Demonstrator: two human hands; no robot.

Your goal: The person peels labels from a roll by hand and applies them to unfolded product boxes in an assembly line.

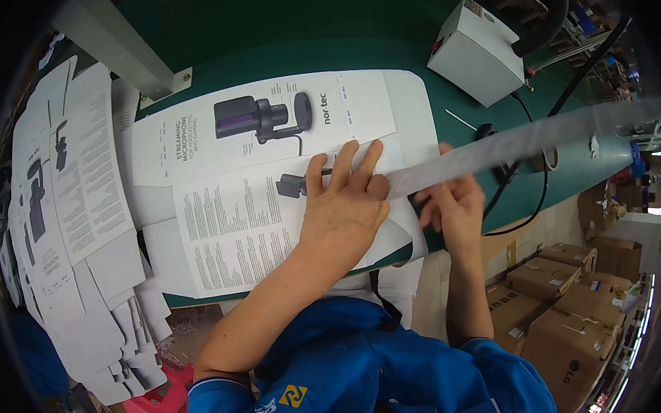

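A printed white carton blank (pixel 228 242) with a microphone picture lies on the bench in front of me. My left hand (pixel 345 206) rests on it, fingertips spread on the print. Beside its thumb starts a long grey translucent strip (pixel 507 148), apparently pinched there. The strip slants up to the right and blurs toward its far end. My right hand (pixel 454 204) is under the strip, fingers loosely bent and apart; the strip hides part of them. Beyond lies another microphone panel (pixel 263 124).
Stacked printed carton blanks (pixel 75 190) lean at the left by a metal post (pixel 124 53). On the green bench (pixel 276 30), a white box-shaped device (pixel 479 53) with a black hose stands far right. Brown cartons (pixel 576 321) fill the lower right; a red stool (pixel 158 406) is lower left.
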